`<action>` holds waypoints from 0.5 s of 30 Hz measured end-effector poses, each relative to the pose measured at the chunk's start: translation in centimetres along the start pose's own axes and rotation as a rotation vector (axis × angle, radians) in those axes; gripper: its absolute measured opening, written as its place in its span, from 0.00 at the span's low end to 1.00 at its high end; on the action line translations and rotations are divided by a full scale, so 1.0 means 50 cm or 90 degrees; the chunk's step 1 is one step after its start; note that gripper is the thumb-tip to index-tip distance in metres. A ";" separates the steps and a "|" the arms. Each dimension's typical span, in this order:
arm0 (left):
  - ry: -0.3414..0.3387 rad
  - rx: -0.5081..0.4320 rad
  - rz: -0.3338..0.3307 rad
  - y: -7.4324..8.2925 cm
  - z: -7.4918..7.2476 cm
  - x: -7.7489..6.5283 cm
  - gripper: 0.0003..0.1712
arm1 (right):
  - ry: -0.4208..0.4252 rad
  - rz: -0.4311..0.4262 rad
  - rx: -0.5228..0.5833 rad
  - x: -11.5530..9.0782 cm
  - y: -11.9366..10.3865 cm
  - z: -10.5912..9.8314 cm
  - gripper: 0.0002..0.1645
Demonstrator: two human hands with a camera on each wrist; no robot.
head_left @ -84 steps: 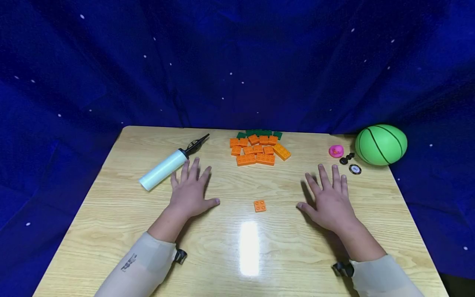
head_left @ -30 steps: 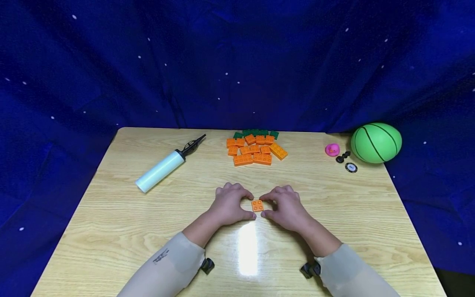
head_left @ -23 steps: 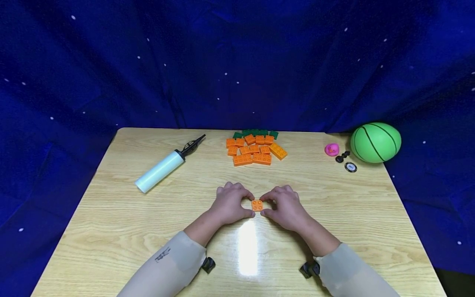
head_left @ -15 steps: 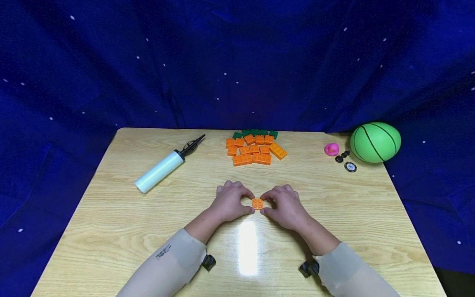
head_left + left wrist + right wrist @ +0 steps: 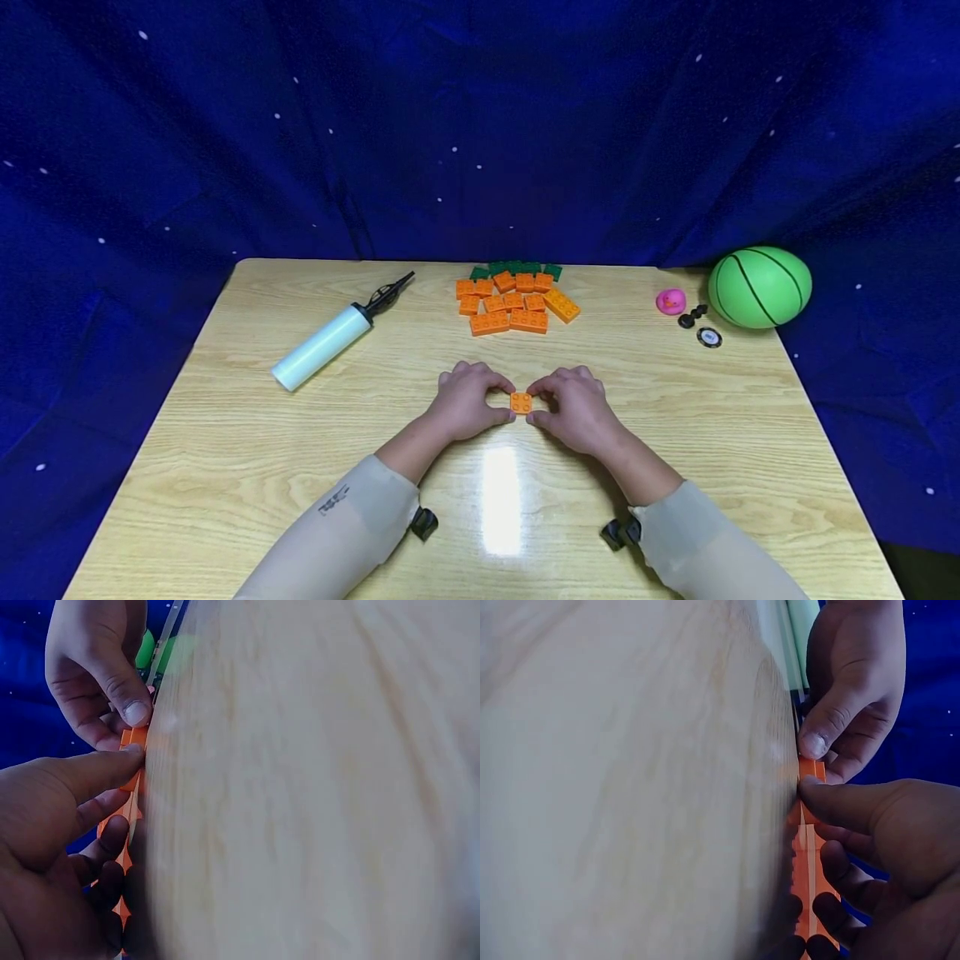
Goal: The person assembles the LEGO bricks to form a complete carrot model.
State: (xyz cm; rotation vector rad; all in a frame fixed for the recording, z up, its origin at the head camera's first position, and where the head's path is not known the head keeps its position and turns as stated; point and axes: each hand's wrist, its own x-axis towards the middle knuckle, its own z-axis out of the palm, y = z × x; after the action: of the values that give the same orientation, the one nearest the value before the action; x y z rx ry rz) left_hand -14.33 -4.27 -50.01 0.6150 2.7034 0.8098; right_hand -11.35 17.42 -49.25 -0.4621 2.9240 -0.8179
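A small orange toy building brick (image 5: 521, 403) with a two-by-two stud top lies near the middle of the wooden table. From its left side my left hand (image 5: 467, 403) pinches it, thumb at the near edge and index finger at the far edge. Mirroring that, my right hand (image 5: 576, 408) pinches its right side. In the left wrist view the brick (image 5: 133, 738) shows between the two thumbs, close to the tabletop. The right wrist view has the brick (image 5: 811, 769) partly covered by the thumbs, with the other fingers of my right hand (image 5: 907, 840) curled behind.
Beyond the hands sits a cluster of orange bricks (image 5: 491, 323), with green bricks (image 5: 517, 267) at the table's back edge. A hand pump (image 5: 322, 346) lies to the left. On the right are a pink rubber duck (image 5: 671, 302), a poker chip (image 5: 709, 337) and a green ball (image 5: 760, 287).
Both hands came in from lying spread apart on the table to the single orange brick and took hold of it. The brick has since turned straight and shifted slightly toward the back.
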 end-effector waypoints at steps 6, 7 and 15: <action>-0.001 -0.006 0.004 -0.005 0.000 0.004 0.19 | -0.002 0.003 -0.001 0.004 0.003 0.000 0.19; -0.002 -0.007 0.004 -0.006 -0.001 0.005 0.19 | -0.002 0.002 0.000 0.004 0.003 -0.001 0.19; -0.009 -0.012 0.005 -0.005 -0.002 0.004 0.19 | -0.002 -0.002 0.014 0.006 0.010 -0.003 0.21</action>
State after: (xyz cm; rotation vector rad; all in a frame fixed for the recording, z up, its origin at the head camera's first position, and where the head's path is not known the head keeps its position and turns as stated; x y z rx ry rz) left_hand -14.61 -4.40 -50.10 0.6254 2.6794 0.8276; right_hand -11.82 17.83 -49.36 -0.4669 2.9098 -0.8476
